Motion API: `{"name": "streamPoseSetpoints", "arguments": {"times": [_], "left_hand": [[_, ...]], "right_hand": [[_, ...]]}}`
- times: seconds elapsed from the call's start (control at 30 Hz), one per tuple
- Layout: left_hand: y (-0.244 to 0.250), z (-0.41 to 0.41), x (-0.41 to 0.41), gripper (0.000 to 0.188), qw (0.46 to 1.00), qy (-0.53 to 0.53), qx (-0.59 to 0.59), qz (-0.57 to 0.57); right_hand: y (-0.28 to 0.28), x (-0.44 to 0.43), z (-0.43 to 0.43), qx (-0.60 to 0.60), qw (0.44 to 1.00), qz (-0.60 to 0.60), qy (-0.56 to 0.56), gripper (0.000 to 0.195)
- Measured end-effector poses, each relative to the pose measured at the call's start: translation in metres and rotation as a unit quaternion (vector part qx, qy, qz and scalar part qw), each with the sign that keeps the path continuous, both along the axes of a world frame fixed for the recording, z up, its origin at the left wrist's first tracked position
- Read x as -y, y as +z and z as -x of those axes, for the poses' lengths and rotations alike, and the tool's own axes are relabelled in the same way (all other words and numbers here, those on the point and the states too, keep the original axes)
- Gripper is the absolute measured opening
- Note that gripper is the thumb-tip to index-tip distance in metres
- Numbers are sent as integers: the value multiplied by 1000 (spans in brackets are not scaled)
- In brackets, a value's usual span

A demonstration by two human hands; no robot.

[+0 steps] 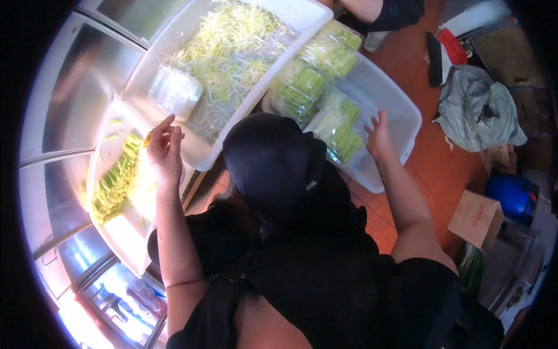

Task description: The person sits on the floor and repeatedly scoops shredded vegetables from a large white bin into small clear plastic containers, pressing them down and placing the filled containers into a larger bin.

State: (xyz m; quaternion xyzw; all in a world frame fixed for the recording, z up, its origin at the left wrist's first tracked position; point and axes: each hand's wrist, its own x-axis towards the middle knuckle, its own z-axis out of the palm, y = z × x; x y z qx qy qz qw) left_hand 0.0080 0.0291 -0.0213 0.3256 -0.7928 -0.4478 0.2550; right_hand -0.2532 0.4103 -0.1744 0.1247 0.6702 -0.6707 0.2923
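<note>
My left hand point(165, 150) is raised at the edge of a white tray point(130, 244), its fingers curled. A small yellow bit shows beside the fingers; whether they grip it is unclear. Green stems with yellowish ends point(115, 183) lie bundled on that tray. My right hand point(380, 137) hangs over a white plastic tub point(399, 107), fingers spread, holding nothing. Just left of it are clear plastic boxes point(342, 139) packed with cut green stems and pale shreds. A larger white tub point(270, 83) holds loose pale yellow-green vegetable shreds point(235, 52) and a stack of clear plastic containers point(174, 89).
Another person's arm point(366, 11) enters at the top. Metal cabinet fronts point(78, 91) line the left. On the red tiled floor point(425, 174) to the right are a grey plastic bag point(475, 109), a cardboard box point(473, 218) and a blue plastic container point(510, 196).
</note>
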Motion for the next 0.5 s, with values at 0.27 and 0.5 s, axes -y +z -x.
{"name": "streamPoseSetpoints", "arguments": {"times": [0.27, 0.5], "left_hand": [[10, 4, -4, 24, 1000, 23, -7, -2], [10, 0, -2, 25, 999, 26, -32, 15]], "right_hand": [[46, 19, -97, 180, 959, 187, -113, 81], [57, 65, -74, 202, 942, 265, -26, 71]]}}
